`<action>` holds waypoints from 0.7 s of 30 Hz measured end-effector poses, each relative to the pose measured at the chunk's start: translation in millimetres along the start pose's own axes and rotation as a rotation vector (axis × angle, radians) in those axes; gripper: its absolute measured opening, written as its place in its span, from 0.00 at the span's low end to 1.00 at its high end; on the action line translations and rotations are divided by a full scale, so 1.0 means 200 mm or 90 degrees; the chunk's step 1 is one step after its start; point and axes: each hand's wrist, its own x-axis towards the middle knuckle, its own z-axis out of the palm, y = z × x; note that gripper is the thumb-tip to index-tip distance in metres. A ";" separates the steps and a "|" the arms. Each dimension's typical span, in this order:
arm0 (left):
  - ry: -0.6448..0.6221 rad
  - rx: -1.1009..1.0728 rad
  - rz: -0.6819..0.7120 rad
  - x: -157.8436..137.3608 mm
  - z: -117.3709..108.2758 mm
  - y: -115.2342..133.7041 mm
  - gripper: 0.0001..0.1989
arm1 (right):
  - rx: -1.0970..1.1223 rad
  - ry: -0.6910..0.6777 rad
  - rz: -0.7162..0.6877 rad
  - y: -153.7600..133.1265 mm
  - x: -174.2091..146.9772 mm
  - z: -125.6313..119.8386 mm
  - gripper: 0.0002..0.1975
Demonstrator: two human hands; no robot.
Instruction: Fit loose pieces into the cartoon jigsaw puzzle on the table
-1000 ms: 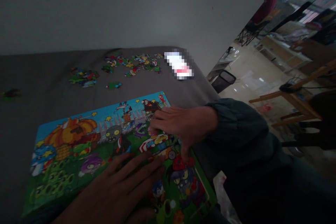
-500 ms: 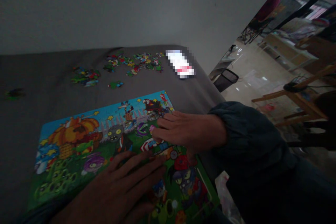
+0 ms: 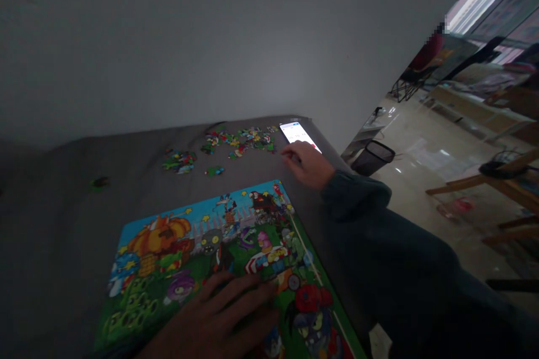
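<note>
My left hand lies with fingers stretched out over the lower middle of a cartoon jigsaw puzzle in its board, covering part of the picture. My right hand is held out beyond the puzzle's far right corner, just in front of a lit phone. Its fingers are loosely bent, with a gap to the thumb, and I see nothing in them. Left of that hand is a spread of loose jigsaw pieces. A second heap of pieces lies farther left, with a small piece group nearer the board.
A grey cloth covers the table, which meets a plain wall. One dark piece lies far left. Past the table's right edge are a black mesh bin, a wooden stool or chair and a shiny floor.
My right hand has left the puzzle's right part and moved away toward the phone and loose pieces. My left hand stays on the board. The view has tilted up and shifted left.
</note>
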 end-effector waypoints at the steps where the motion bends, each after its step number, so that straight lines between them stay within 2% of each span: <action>1: 0.011 -0.001 0.003 0.00 0.00 0.00 0.21 | -0.027 0.014 0.019 0.03 0.01 0.04 0.12; 4: 0.041 -0.019 0.000 -0.01 -0.03 -0.02 0.19 | -0.072 0.021 0.033 0.04 0.03 0.15 0.20; 7: 0.029 -0.042 -0.045 -0.02 -0.09 -0.04 0.21 | -0.100 0.013 0.034 0.01 0.06 0.21 0.24; 10: 0.004 -0.052 -0.114 -0.05 -0.14 -0.09 0.23 | -0.117 0.002 0.047 -0.01 0.09 0.23 0.20; 15: 0.057 -0.088 -0.207 -0.15 -0.17 -0.26 0.17 | -0.117 -0.008 0.061 -0.02 0.09 0.18 0.11; 18: 0.062 -0.054 -0.231 -0.21 -0.16 -0.35 0.18 | -0.100 -0.010 0.063 -0.01 0.07 0.17 0.09; 21: 0.072 -0.009 -0.253 -0.23 -0.15 -0.39 0.17 | -0.072 -0.003 0.071 -0.01 0.07 0.17 0.10</action>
